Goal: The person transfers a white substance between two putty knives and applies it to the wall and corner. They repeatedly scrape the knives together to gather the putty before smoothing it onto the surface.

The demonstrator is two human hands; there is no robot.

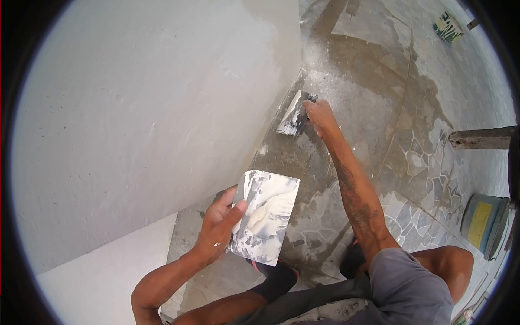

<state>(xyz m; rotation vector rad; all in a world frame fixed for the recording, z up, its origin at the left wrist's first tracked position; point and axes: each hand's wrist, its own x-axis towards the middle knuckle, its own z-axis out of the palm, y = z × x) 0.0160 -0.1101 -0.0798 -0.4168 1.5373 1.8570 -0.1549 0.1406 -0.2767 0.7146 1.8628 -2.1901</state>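
Observation:
My left hand (218, 225) grips a flat rectangular putty plate (259, 246) by its left edge, thumb on top and fingers beneath. White putty (273, 211) is smeared over the plate, with a thicker ridge on its right half. Out ahead, my right hand (321, 115) is closed around the handle of a wide putty knife (295, 116). Its blade carries a strip of white putty along the left side and tilts close to the base of the grey wall (162, 119). Most of the handle is hidden inside my fist.
Below the wall runs a stained, stone-patterned floor (346, 146). A bucket with a yellow label (481, 225) stands at the right. Above it a wooden post (476, 137) juts in. Far off at the upper right sits a printed tub (447, 28).

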